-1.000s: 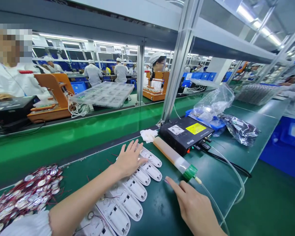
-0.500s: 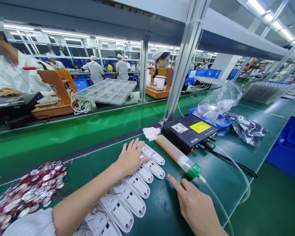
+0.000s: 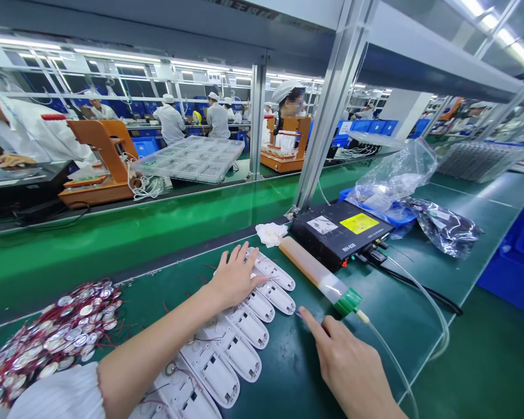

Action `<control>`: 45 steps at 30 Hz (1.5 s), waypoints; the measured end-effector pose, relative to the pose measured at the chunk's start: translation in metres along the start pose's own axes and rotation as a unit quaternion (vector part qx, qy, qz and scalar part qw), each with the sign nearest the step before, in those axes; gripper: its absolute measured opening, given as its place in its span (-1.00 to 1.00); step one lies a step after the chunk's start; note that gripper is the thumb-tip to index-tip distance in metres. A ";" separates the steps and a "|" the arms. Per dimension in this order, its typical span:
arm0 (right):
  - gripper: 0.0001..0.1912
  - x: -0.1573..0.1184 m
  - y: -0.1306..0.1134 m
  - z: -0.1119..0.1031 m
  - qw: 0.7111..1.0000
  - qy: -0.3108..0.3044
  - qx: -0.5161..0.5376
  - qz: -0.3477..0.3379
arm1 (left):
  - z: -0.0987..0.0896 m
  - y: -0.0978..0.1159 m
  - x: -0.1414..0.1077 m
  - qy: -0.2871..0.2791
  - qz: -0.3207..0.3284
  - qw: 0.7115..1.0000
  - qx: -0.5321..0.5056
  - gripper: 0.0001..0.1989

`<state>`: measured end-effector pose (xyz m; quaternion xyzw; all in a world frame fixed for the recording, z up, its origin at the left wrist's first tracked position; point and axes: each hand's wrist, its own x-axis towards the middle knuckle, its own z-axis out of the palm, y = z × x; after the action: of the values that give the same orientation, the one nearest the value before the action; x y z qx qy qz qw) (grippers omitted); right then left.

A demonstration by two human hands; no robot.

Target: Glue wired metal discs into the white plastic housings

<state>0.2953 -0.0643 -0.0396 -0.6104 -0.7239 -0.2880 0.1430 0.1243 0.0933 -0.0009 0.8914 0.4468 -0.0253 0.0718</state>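
Note:
A row of several white plastic housings (image 3: pixel 244 326) lies on the dark green bench. My left hand (image 3: pixel 236 278) rests flat on the far end of that row, fingers spread. My right hand (image 3: pixel 347 364) lies on the mat to the right of the row, index finger stretched toward the nearest housing, holding nothing. A long glue syringe (image 3: pixel 317 274) with a green cap and a thin clear tube lies just beyond my right hand. A pile of small round metal discs with red wires (image 3: pixel 48 337) sits at the left.
A black controller box (image 3: pixel 338 230) with a yellow label stands behind the syringe, cables running right. Plastic bags (image 3: pixel 393 180) and a blue tray lie farther right. A green conveyor belt (image 3: pixel 113 238) runs behind the bench. Other workers in white sit beyond it.
Both hands stay almost where they were; the view has shifted slightly, and my right index finger has edged a little closer to the housings.

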 end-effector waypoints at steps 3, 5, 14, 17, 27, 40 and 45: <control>-0.56 0.001 0.000 0.000 1.000 -0.001 -0.006 -0.007 | 0.000 0.000 0.001 0.006 0.004 1.000 0.004 -0.34; -0.53 0.002 -0.001 0.000 1.000 0.001 -0.012 -0.016 | 0.000 0.000 0.001 0.010 0.014 1.000 0.007 -0.35; -0.42 0.005 -0.003 0.002 0.997 -0.015 0.000 -0.070 | 0.000 0.001 0.000 -0.003 0.040 0.999 0.022 -0.38; -0.40 0.003 -0.002 0.004 0.996 -0.019 0.006 -0.091 | 0.000 0.000 0.000 -0.003 0.041 0.999 0.025 -0.38; -0.38 0.006 0.004 0.008 0.995 -0.043 0.024 -0.091 | 0.002 0.000 -0.002 0.003 0.040 0.998 0.037 -0.37; -0.54 0.008 -0.030 -0.003 0.991 -0.017 0.116 -0.059 | 0.009 -0.002 -0.005 0.028 0.041 0.998 0.036 -0.39; -0.53 0.008 -0.031 0.003 0.994 -0.014 0.097 -0.057 | 0.012 -0.003 -0.005 0.038 0.046 0.998 0.034 -0.38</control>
<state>0.2640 -0.0592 -0.0449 -0.5554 -0.7840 -0.2155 0.1744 0.1193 0.0897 -0.0131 0.9133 0.4065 -0.0036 0.0258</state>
